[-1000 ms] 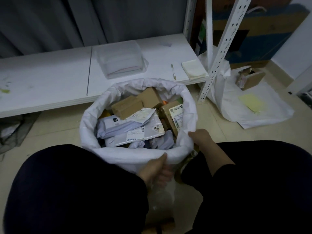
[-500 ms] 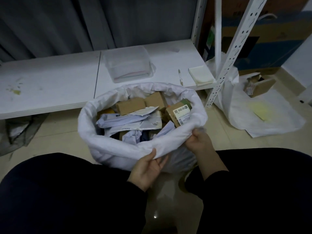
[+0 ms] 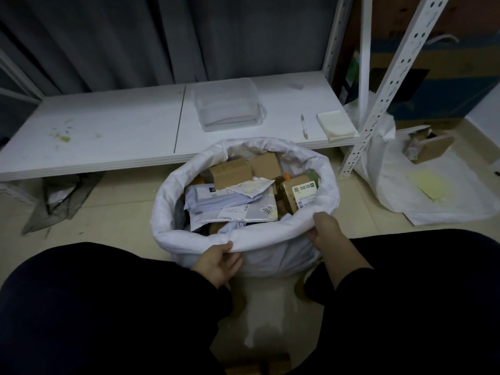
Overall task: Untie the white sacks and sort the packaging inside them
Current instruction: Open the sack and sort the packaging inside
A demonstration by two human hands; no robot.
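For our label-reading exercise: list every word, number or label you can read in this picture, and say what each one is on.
"2002": sticker on the grey mailer inside the white sack; it lies turned, so this is a likely reading.
White label on the brown box: a code square and print, too small to read.
Barcode label on the same mailer: blurred.
Nothing else can be read.

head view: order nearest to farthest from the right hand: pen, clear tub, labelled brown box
1. labelled brown box, in the sack beside the right hand
2. pen, on the shelf behind
3. clear tub, shelf, farther left
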